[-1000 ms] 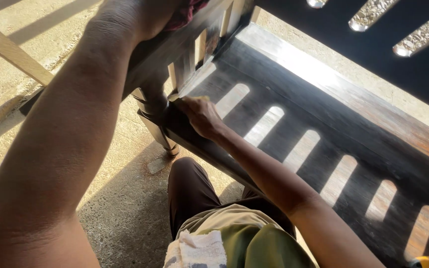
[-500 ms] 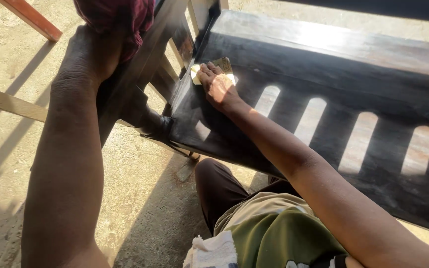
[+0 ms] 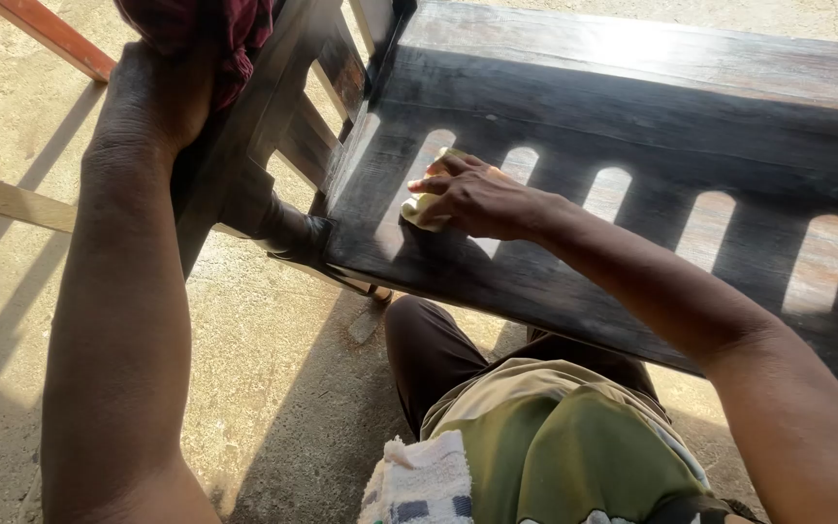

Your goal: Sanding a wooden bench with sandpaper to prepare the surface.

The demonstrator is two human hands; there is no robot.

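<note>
A dark wooden bench (image 3: pixel 632 107) with a glossy seat stands in front of me, striped by patches of sunlight. My right hand (image 3: pixel 472 194) presses a small yellowish pad (image 3: pixel 421 208) flat on the seat near its left end. My left hand (image 3: pixel 152 92) rests on top of the slatted armrest (image 3: pixel 283 107), next to a dark red cloth (image 3: pixel 215 24) draped there. The fingers of that hand are partly hidden by the cloth.
Bare concrete floor (image 3: pixel 273 388) lies under and left of the bench. Reddish and pale wooden bars (image 3: pixel 46 34) cross the upper left. My knee in dark trousers (image 3: pixel 429 359) sits under the seat edge, and a white checked towel (image 3: pixel 419 485) lies on my lap.
My right hand has slid the pad along the seat, from the corner by the armrest toward the front and right. The left hand has stayed on the armrest.
</note>
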